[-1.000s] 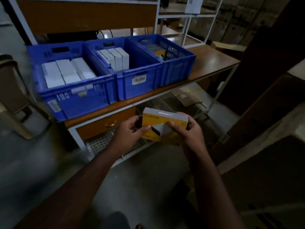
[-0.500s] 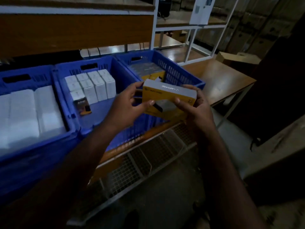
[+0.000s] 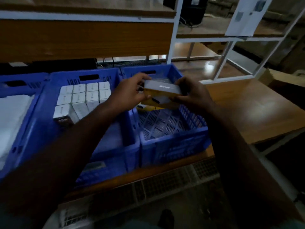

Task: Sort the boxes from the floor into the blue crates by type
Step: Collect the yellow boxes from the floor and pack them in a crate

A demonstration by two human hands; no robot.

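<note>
both hands (image 3: 132,95) (image 3: 192,95) hold yellow box (image 3: 160,96) over right crate (image 3: 173,138).

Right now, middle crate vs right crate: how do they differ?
The middle blue crate holds rows of small white boxes standing upright; the right blue crate holds yellow boxes at its far end only. Most of the right crate's slotted floor is bare in front. Both hands, left and right, grip a yellow-and-white box over the right crate, none over the middle one. Both are the same blue slotted plastic, side by side on the wooden table.
</note>
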